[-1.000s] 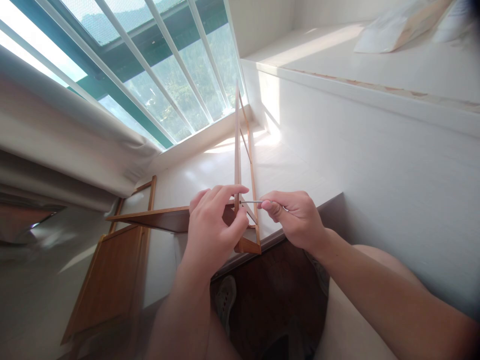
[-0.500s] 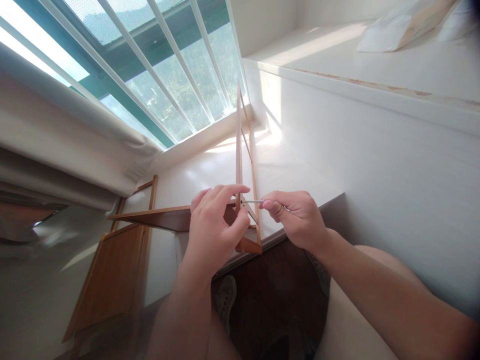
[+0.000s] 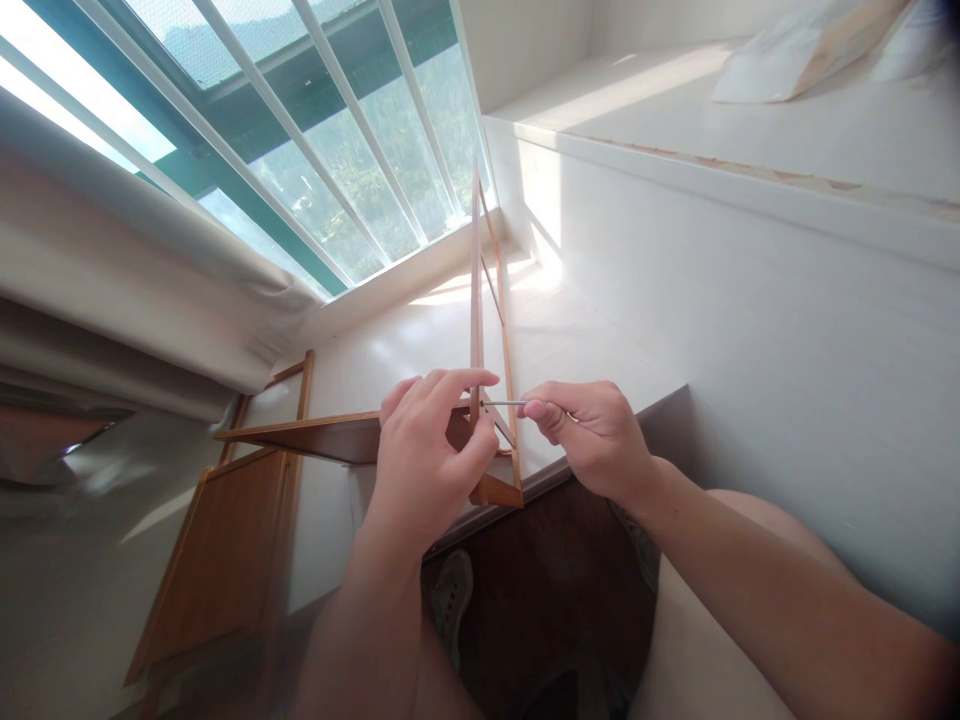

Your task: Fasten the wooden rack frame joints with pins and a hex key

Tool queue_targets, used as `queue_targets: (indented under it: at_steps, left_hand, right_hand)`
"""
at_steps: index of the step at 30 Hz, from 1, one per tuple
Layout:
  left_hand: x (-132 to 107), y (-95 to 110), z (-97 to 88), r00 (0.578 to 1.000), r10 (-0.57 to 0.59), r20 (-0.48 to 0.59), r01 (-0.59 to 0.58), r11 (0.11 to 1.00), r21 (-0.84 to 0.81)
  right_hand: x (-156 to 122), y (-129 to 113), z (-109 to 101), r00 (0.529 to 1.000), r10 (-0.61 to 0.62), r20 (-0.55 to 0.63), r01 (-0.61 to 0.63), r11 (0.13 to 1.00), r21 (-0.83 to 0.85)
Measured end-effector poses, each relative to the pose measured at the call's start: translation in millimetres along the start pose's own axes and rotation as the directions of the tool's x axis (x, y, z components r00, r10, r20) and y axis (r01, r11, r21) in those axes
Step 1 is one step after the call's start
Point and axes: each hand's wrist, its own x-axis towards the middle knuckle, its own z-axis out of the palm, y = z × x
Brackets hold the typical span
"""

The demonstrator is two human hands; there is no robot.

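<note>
My left hand [image 3: 431, 450] is closed around the joint of a brown wooden frame [image 3: 477, 290], thumb and fingers on either side of its upright panel. A wooden board [image 3: 322, 436] runs left from that joint, partly hidden behind the hand. Between the thumb and fingers of my right hand [image 3: 589, 430] is a thin metal hex key [image 3: 504, 403], held level. Its tip meets the right face of the upright, at a small dark hole or bolt head. The other end of the key is hidden in my fist.
The frame stands on a white ledge [image 3: 585, 350] below a barred window [image 3: 337, 130]. Another wooden piece [image 3: 217, 560] leans at lower left, under a beige curtain [image 3: 135, 250]. A white package [image 3: 780, 70] lies on the upper right shelf. Below are a dark floor [image 3: 555, 590] and a shoe [image 3: 453, 600].
Almost nothing differs. The view has shifted very slightly; both hands keep their hold, and the metal key stays at the same spot on the upright.
</note>
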Motion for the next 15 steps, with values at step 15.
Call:
queue_targets:
  at_steps: [15]
  left_hand:
    - [-1.3, -1.1, -0.5, 1.000, 0.008, -0.006, -0.008, 1.000, 0.004]
  right_hand:
    - [-0.3, -0.2, 0.0, 1.000, 0.016, 0.001, -0.016, 1.000, -0.005]
